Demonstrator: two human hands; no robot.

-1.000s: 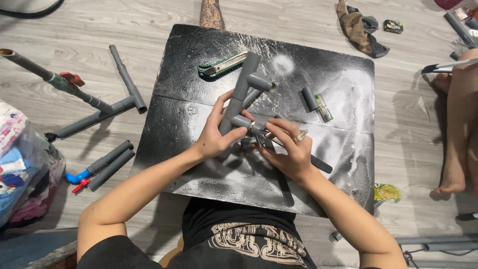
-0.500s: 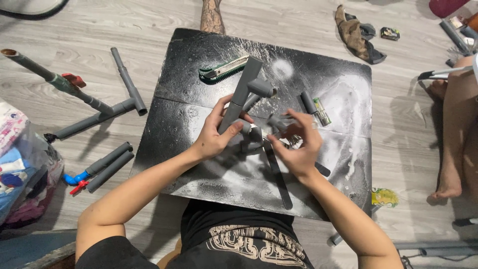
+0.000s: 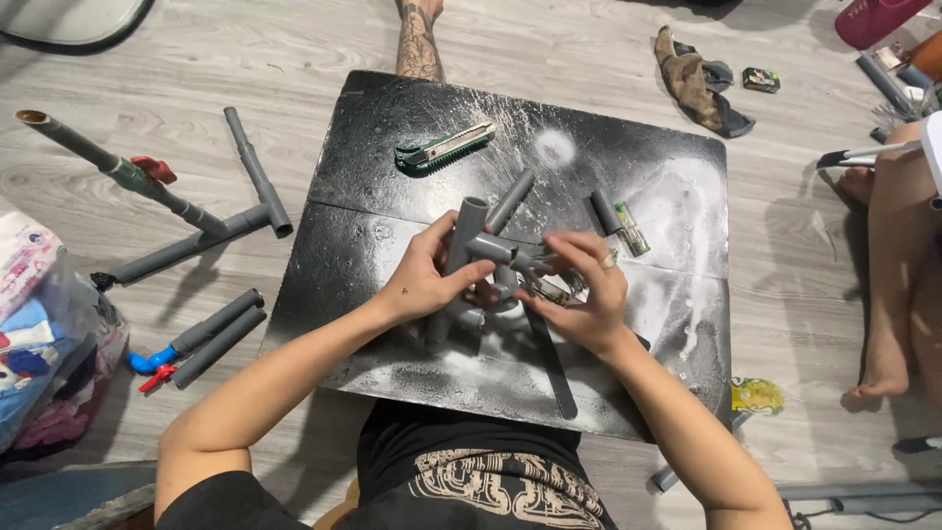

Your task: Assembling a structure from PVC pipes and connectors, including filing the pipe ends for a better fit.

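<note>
My left hand (image 3: 424,280) and right hand (image 3: 584,290) both grip the grey pipe assembly (image 3: 471,250); light, rigid, smooth plastic, best held at the joints.

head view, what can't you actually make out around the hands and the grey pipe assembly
1. Joints of the grey pipe assembly: covered by the left hand and right hand.
2. Thin object at the right fingertips: too small and blurred to identify.
3. Pipe near the right forearm: mostly hidden under the black board.
4. Seated person's leg: cut off by the right edge.
</note>
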